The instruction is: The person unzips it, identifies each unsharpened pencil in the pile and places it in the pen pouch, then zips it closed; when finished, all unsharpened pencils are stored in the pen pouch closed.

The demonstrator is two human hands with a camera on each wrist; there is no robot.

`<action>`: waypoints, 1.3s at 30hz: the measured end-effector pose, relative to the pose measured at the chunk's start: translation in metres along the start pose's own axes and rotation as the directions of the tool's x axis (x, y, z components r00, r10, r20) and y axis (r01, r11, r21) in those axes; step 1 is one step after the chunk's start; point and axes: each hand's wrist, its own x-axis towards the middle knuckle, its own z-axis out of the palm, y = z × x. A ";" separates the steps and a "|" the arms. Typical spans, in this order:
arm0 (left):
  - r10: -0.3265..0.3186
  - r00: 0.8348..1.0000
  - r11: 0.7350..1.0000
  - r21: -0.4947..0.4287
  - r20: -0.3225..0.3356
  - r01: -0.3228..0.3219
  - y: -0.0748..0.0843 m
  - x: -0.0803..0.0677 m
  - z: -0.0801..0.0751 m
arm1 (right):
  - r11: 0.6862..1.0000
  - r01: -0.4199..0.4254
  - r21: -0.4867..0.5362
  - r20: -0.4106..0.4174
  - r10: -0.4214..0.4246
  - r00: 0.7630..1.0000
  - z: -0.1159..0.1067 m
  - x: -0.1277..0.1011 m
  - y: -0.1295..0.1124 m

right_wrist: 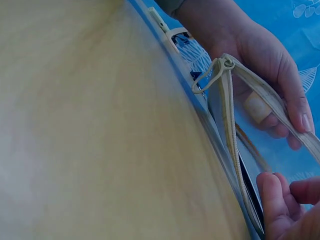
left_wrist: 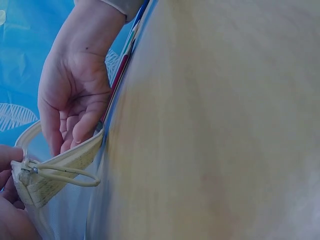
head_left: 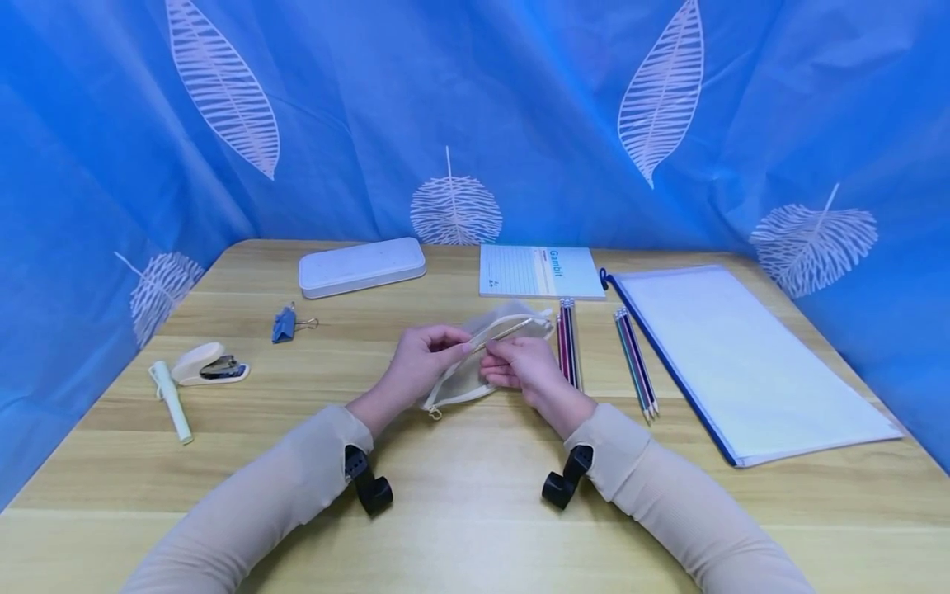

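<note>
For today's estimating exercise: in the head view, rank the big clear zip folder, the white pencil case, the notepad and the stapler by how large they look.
Largest to smallest:
1. Clear zip folder
2. Notepad and white pencil case: too alike to rank
3. Stapler

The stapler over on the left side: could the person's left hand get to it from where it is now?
Probably not freely: the left hand is busy holding the mesh pouch. The table between it and the stapler looks bare, though.
</note>
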 end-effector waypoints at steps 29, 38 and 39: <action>-0.078 0.996 0.997 0.009 -0.040 0.078 -0.002 -0.001 -0.009 | 0.885 0.246 -0.395 0.111 -0.219 0.969 -0.102 -0.024 -0.033; -0.078 0.996 0.997 0.022 -0.054 0.079 -0.002 -0.002 -0.016 | 0.779 0.185 -0.599 0.053 -0.192 0.980 -0.129 -0.008 -0.031; -0.076 0.996 0.997 0.022 -0.055 0.077 -0.001 -0.002 -0.016 | 0.775 0.175 -0.607 0.049 -0.183 0.982 -0.130 -0.007 -0.031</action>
